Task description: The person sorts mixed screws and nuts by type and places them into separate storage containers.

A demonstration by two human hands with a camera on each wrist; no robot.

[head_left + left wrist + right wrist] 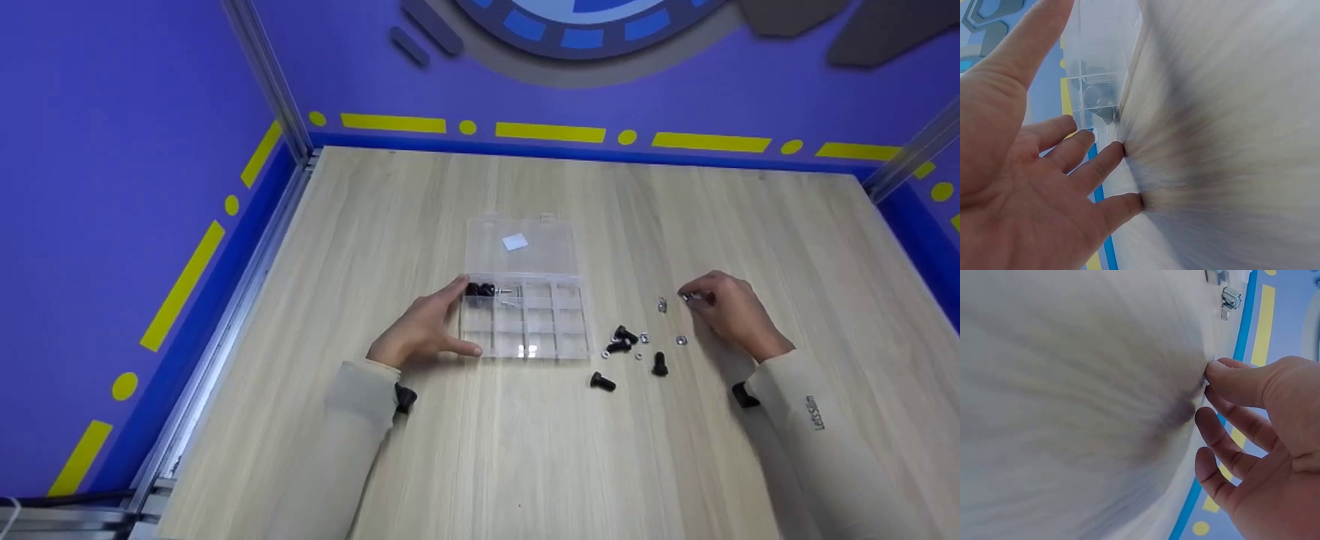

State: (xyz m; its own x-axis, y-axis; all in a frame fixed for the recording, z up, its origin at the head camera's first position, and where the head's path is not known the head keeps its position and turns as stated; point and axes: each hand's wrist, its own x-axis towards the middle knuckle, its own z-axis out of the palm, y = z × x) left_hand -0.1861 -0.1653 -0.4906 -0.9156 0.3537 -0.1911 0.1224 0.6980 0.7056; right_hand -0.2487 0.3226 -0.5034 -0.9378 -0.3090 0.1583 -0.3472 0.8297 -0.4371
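Note:
A clear plastic compartment box (540, 321) lies with its lid folded back. Along the box's left side is my left hand (427, 322), its fingers spread; the thumb rests by the near corner and the fingertips by the far-left compartment. Black bolts (480, 289) and a thin silver screw (505, 291) lie inside, in the back-left compartments. On the right, my right hand (727, 307) pinches a small shiny metal piece (688, 298) between thumb and forefinger, low over the table. Its shape is mostly hidden by the fingertips. Small metal nuts (662, 304) sit just left of that hand.
Several black bolts (659, 364) and small silver nuts (681, 340) are scattered on the wooden table (450, 465) between the box and my right hand. The lid (551, 251) carries a white label (515, 241). Purple panels (375, 82) border the table.

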